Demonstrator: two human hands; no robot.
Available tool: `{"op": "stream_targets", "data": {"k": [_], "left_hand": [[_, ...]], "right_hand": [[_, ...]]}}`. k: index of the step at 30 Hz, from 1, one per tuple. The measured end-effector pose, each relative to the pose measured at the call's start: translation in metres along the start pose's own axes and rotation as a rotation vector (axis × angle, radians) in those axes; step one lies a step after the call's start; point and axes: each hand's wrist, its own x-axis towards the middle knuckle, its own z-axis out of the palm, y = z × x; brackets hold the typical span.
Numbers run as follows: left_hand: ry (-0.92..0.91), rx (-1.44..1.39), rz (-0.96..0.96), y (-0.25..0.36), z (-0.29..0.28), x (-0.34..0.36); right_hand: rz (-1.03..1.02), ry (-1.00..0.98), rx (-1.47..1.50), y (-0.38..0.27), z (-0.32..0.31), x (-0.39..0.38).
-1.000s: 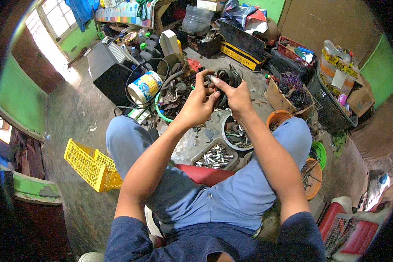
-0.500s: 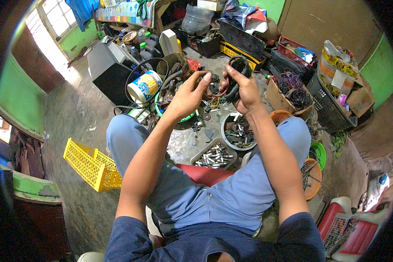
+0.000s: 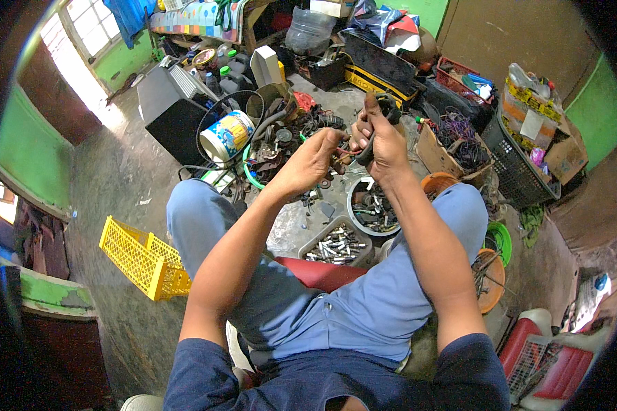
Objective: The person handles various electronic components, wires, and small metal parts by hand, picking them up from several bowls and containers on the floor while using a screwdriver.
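My right hand [image 3: 382, 140] is closed round a coiled bundle of black cable [image 3: 388, 104], thumb raised along it. My left hand [image 3: 315, 157] is closed, pinching the wire end [image 3: 345, 155], partly hidden behind its fingers; reddish wire runs between the two hands. Behind them lies a green-rimmed basin [image 3: 252, 175] full of dark parts and cables. Below my hands are a round pail [image 3: 358, 224] of mixed small parts and a plastic tub [image 3: 306, 250] of small metal cylinders.
A yellow crate [image 3: 144, 260] lies left of my knee. A black case [image 3: 159, 118] and a white bucket [image 3: 223, 140] stand back left, a toolbox [image 3: 380, 68] behind. Right are a cardboard box [image 3: 439, 154], a black basket [image 3: 521, 175], orange [image 3: 490, 294] and green [image 3: 502, 240] containers.
The coil rose and opened out in my right hand half a second ago, and is now turned, mostly behind that hand. My left hand has moved slightly down and turned, staying near it.
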Motion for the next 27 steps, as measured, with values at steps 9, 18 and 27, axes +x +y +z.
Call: {"op": "stream_targets", "data": {"k": [9,18,27], "left_hand": [[0.013,0.152,-0.056,0.031,-0.003,-0.01],[-0.022,0.334,0.056,0.023,-0.012,-0.011],[0.082,0.216,0.009,0.029,-0.002,-0.014]], "right_hand": [[-0.236,-0.043,-0.216,0.023,-0.005,0.001],[-0.351,-0.184,-0.48,0.037,-0.005,-0.004],[-0.481,-0.309,-0.781,0.035,-0.012,0.003]]}}
